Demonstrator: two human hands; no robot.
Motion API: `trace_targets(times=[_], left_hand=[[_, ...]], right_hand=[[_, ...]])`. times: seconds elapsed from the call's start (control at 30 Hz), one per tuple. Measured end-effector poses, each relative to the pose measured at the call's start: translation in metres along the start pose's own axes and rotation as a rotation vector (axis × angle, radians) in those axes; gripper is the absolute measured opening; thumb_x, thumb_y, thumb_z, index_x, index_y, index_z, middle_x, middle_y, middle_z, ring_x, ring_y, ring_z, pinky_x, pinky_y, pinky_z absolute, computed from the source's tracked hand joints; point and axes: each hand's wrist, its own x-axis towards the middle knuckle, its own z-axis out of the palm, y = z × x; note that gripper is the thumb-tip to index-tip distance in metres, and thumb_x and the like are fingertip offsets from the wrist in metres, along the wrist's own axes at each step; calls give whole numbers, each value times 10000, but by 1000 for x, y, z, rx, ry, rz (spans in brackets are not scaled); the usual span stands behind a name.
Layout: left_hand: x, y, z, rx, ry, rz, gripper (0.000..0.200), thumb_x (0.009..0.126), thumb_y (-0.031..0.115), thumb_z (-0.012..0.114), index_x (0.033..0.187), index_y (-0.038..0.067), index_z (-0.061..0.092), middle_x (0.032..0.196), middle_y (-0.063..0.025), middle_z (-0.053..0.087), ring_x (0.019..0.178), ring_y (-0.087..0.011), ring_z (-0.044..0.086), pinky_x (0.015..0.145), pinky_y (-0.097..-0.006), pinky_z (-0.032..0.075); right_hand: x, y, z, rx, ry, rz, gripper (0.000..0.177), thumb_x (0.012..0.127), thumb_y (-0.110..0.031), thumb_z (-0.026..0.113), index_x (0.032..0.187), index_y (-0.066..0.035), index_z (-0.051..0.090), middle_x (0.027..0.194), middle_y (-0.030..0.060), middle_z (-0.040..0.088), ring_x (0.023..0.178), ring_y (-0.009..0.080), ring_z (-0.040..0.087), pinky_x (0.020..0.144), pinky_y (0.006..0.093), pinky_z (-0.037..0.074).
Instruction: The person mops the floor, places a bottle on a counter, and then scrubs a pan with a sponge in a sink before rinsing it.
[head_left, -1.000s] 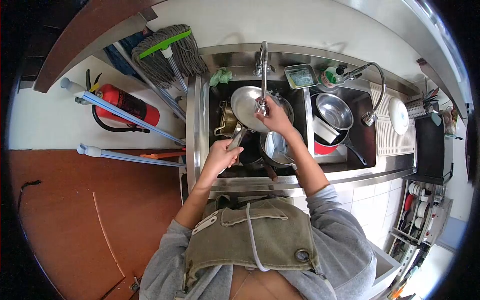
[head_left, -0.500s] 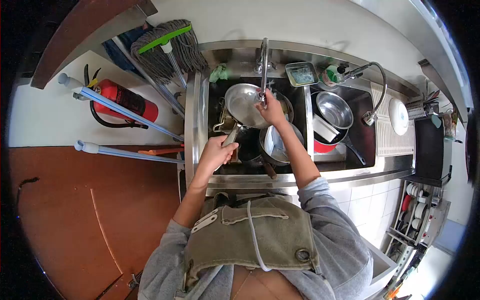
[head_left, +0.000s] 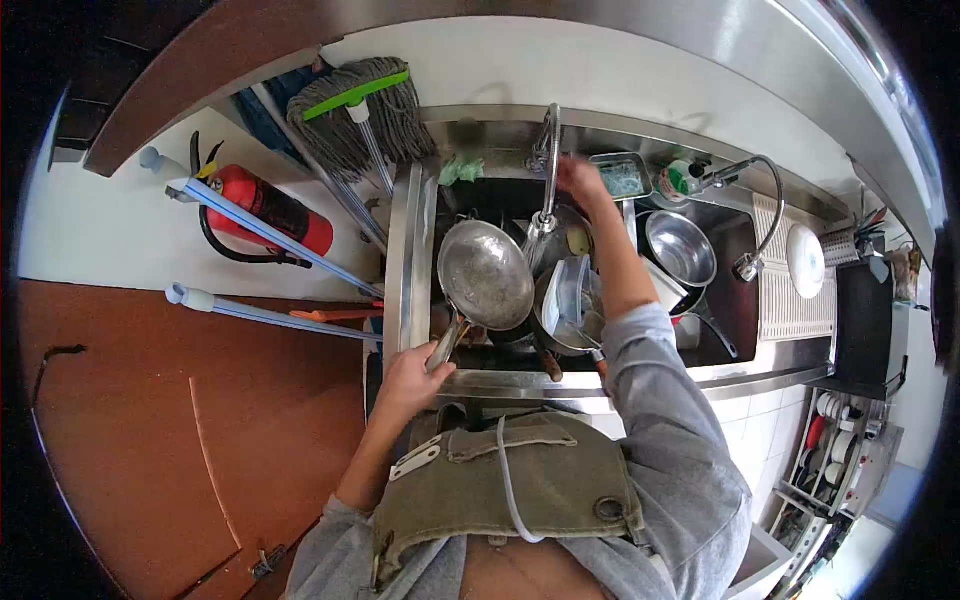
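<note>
A metal frying pan [head_left: 486, 275] is tilted over the left sink basin, its handle held in my left hand [head_left: 413, 378]. My right hand [head_left: 582, 180] is behind the curved faucet [head_left: 551, 170], close to its base; its fingers are blurred and partly hidden. Water runs from the faucet's end, to the right of the pan. Below it, a pot [head_left: 568, 310] with a pale blue container inside stands in the same basin.
A metal bowl [head_left: 681, 248] sits in the right basin. Behind the sink are a sponge tray [head_left: 620, 176] and a green-labelled bottle [head_left: 676, 182]. A white plate [head_left: 805, 262] lies on the drainboard. A mop [head_left: 362, 110] and a fire extinguisher [head_left: 268, 212] are at left.
My right hand has moved from the faucet's end back toward its base. The pan has shifted away from the faucet and tilted, its handle still in my left hand. The whole view has shifted slightly.
</note>
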Motion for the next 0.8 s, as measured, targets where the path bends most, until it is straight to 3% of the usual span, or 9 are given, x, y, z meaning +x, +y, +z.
trace_targets(times=[0.03,0.17,0.23,0.27,0.33,0.4,0.47,0.67,0.8], left_hand=[[-4,10,-7,76,5,34,314,740,139,663,1000,-9,567,732,-194,586,581,-306,572,577,-355,461],[-19,15,-18,186,59,105,308,760,122,625,1050,39,567,743,-216,590,639,-368,577,588,-384,471],[-21,16,-26,408,32,155,365,746,113,588,1093,14,526,781,-227,591,696,-378,585,626,-453,469],[-22,15,-30,407,36,148,365,746,113,588,1093,14,526,781,-227,591,696,-378,585,626,-453,469],[-24,7,-44,596,-83,137,377,775,100,531,1141,17,495,798,-211,597,688,-370,591,617,-432,486],[-24,-5,-55,728,-89,154,365,799,92,477,1160,43,495,829,-169,596,701,-340,598,584,-403,487],[-20,-27,-65,815,53,385,493,756,68,550,1236,152,474,695,-87,501,619,-278,561,539,-389,488],[-20,-47,-83,953,196,527,476,755,32,514,1204,190,506,739,-57,474,639,-238,550,543,-353,482],[-36,-43,-51,835,204,270,467,692,30,567,1136,169,524,756,-74,466,678,-252,565,607,-347,496]], right_hand=[[20,-16,5,1,17,-66,216,866,-187,446,826,-40,599,682,54,576,575,143,528,551,275,448],[69,-32,-19,1,0,1,198,865,-187,456,896,-21,561,739,63,598,624,162,567,563,293,461],[76,-17,-41,-650,-232,-519,163,859,-183,466,921,-52,541,758,49,598,692,159,580,598,298,468],[53,-22,-30,-648,-239,-518,163,859,-183,466,921,-52,541,758,49,598,692,159,580,598,298,468],[-41,-35,-1,-203,-28,-147,121,854,-164,474,912,-84,543,760,38,594,729,150,581,615,295,467],[-74,-12,-17,63,83,13,120,849,-163,490,926,-89,545,769,25,587,712,134,572,616,276,460],[-111,1,-33,71,84,49,130,856,-171,476,941,-100,546,793,23,594,701,126,565,623,258,449],[-196,37,-82,13,254,106,148,879,-202,443,939,-110,542,798,23,598,677,111,556,594,231,420],[-217,51,-99,-83,312,149,177,903,-240,438,948,-103,541,803,17,597,684,95,553,586,224,415]])
